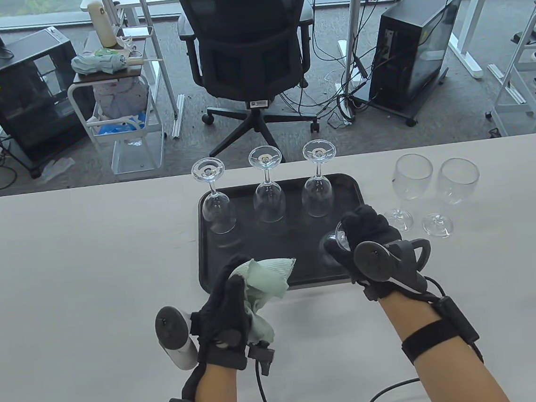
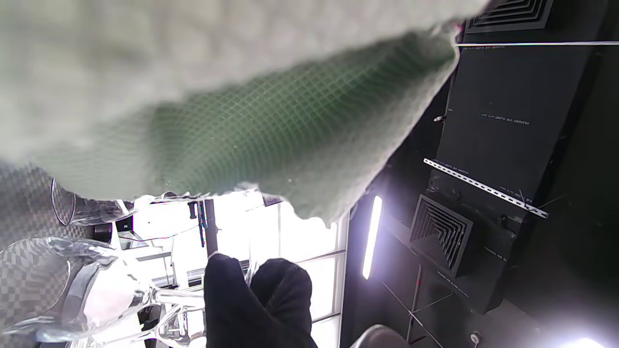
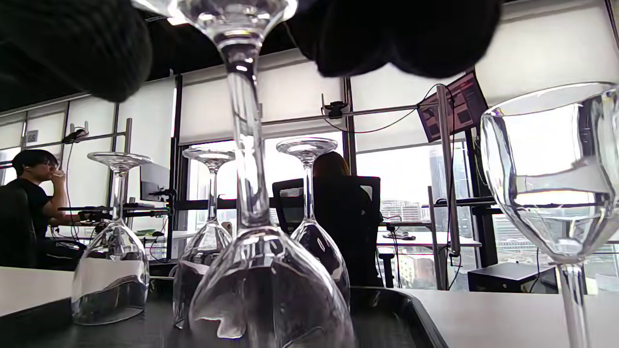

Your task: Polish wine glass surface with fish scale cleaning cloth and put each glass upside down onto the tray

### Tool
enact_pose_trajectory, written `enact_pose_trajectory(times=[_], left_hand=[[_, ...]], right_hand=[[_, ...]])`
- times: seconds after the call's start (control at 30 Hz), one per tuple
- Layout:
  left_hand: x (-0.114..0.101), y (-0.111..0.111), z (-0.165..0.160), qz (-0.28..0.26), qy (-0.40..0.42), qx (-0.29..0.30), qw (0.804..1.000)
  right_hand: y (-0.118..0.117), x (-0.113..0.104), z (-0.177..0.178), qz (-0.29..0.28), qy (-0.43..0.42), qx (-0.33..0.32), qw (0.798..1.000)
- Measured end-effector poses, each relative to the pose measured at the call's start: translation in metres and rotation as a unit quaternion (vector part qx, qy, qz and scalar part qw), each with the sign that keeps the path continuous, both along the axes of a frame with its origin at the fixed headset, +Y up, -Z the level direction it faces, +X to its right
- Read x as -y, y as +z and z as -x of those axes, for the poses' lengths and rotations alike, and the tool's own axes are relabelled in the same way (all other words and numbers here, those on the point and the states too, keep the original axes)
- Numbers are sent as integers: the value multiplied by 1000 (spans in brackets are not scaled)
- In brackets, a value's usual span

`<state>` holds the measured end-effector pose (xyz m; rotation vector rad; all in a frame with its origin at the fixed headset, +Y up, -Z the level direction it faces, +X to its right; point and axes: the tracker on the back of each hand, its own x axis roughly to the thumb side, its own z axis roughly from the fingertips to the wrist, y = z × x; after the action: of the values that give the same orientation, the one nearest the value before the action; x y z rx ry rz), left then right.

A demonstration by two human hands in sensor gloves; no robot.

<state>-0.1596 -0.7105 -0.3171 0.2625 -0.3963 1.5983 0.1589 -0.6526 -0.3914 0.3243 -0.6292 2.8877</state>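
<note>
Three upturned glasses across tray's back row

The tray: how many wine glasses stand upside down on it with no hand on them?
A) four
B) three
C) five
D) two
B: three inverted glasses stand free along the far side of the tray; a fourth one is in the right hand.
</note>
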Motion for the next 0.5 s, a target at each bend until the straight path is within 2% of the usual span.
enact_pose_trajectory(times=[0.07, 0.17, 0.3, 0.4, 0.5], left_hand=[[0, -1, -2, 4, -6, 7, 1000], [0, -1, -3, 4, -9, 11, 1000], [0, -1, -2, 1, -6, 11, 1000], [0, -1, -1, 2, -2, 9, 1000], [0, -1, -1, 2, -2, 8, 1000]], right_hand=[[-7, -4, 5, 30, -22, 3, 999], [-18, -13, 14, 76, 13, 32, 997], [-29, -13, 18, 114, -3, 39, 993], [-30, -17, 13, 97, -48, 49, 993], [-28, -18, 10, 93, -14, 43, 995]])
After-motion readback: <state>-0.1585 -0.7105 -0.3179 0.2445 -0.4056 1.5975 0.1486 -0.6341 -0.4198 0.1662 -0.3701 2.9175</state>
